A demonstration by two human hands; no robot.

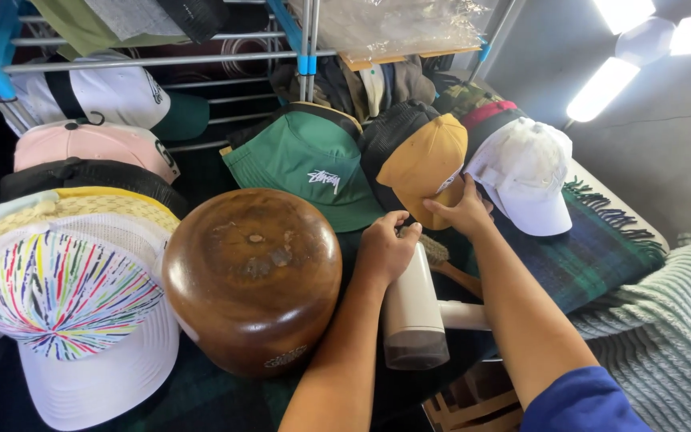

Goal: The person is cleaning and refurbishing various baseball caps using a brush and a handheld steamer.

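My right hand [464,210] pinches the lower edge of a mustard-yellow cap with a black mesh back [421,156], which stands among other caps. My left hand [385,248] rests closed on the top of a white handheld steamer [413,308] that lies on the dark plaid cloth [593,256]. A white cap [525,172] sits just right of the yellow one and touches it. A green bucket hat [309,160] lies to its left. A brush with a wooden handle [449,268] peeks out between my arms.
A round brown wooden hat block [253,276] stands left of my arm. At far left sits a stack of caps, the front one white with multicoloured streaks [65,308]. A metal rack with blue joints [305,48] holds more caps behind. A ribbed grey-green blanket [665,320] lies at right.
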